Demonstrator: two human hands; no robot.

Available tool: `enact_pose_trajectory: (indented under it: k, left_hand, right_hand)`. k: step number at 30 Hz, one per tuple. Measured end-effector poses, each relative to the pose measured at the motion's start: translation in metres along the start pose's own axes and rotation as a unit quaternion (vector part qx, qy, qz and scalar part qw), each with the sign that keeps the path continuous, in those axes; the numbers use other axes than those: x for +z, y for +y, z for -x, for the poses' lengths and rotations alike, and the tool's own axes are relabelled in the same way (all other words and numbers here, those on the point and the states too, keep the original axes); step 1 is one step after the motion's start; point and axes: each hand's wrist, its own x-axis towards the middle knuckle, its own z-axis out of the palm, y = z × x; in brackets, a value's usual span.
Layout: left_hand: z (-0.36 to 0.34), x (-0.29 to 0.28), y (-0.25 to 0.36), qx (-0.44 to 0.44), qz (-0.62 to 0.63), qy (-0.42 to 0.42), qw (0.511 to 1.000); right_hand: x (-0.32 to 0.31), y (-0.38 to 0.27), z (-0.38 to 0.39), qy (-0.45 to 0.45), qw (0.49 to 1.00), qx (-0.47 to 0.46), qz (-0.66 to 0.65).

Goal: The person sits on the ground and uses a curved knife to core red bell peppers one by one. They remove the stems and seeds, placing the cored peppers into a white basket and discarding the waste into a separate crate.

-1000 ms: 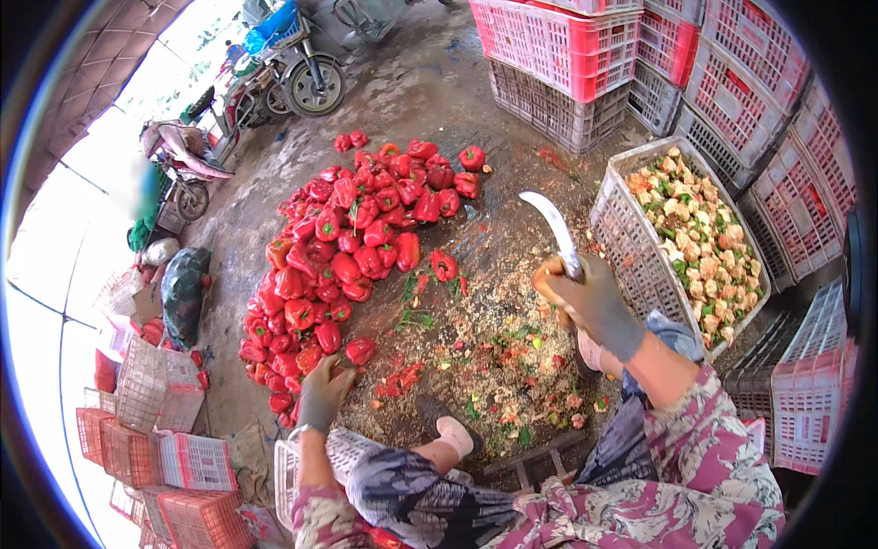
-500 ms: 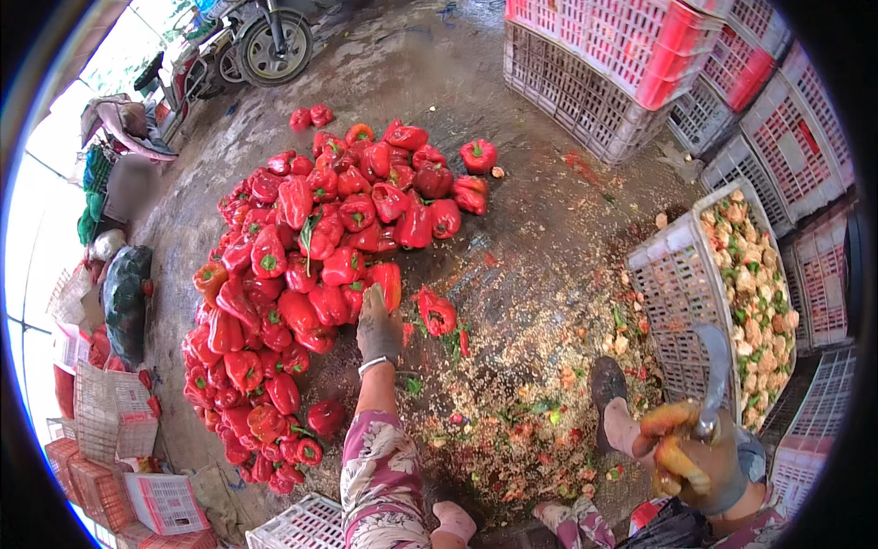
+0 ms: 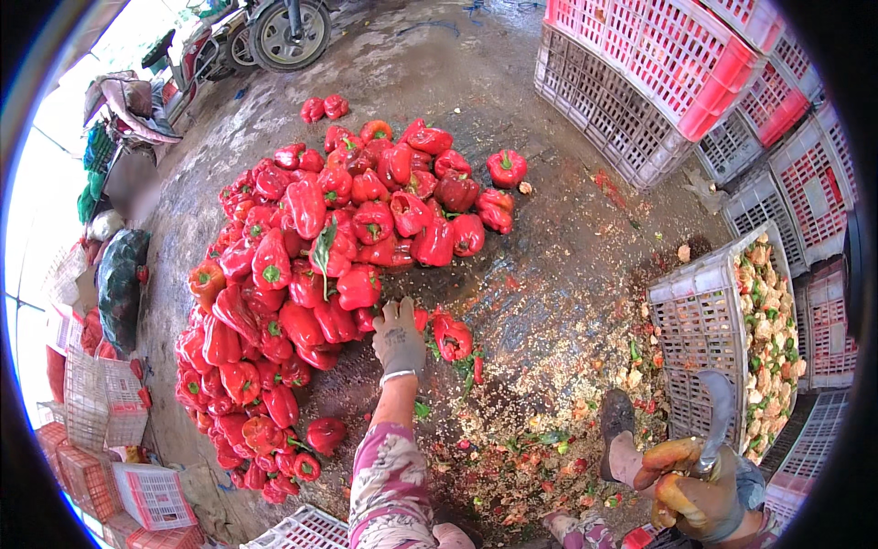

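My left hand (image 3: 400, 340), in a grey-tan glove, reaches to the inner edge of a large pile of red bell peppers (image 3: 306, 209). Its fingers are stretched out and slightly apart; whatever lies beneath the palm is hidden. A torn red bell pepper (image 3: 452, 337) lies on the ground just right of it. At the lower right, my right hand (image 3: 700, 489), its gloved fingers stained orange-yellow, is closed around a curved knife (image 3: 718, 407). The blade points up and the grip is mostly hidden in the fist.
A tilted plastic crate (image 3: 700, 334) full of pepper cores stands near my right hand. Stacked crates (image 3: 631, 110) line the far right. Seeds and scraps (image 3: 530, 403) litter the wet floor. A motorcycle wheel (image 3: 291, 37) and a dark green sack (image 3: 122, 288) are on the left.
An orange-red pepper that showed at my left fingertips is no longer visible there. The left fingers have spread. My right hand still holds the knife. The whole view has shifted slightly.
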Motion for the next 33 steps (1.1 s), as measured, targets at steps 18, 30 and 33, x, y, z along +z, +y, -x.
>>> enact_pose_trajectory:
  k: [18,30,33]
  left_hand:
    - [0.138,-0.011,-0.010,-0.085,0.628,0.094,0.768]
    - [0.298,-0.248,0.095,0.182,0.576,0.134,0.786]
    - [0.332,-0.277,0.099,0.175,0.543,0.115,0.813]
  right_hand:
    - [-0.007,0.028,0.039,-0.070,0.993,-0.037,0.089]
    - [-0.005,0.074,0.060,-0.154,0.852,-0.395,0.308]
    - [-0.010,0.093,0.056,-0.182,0.832,-0.434,0.294]
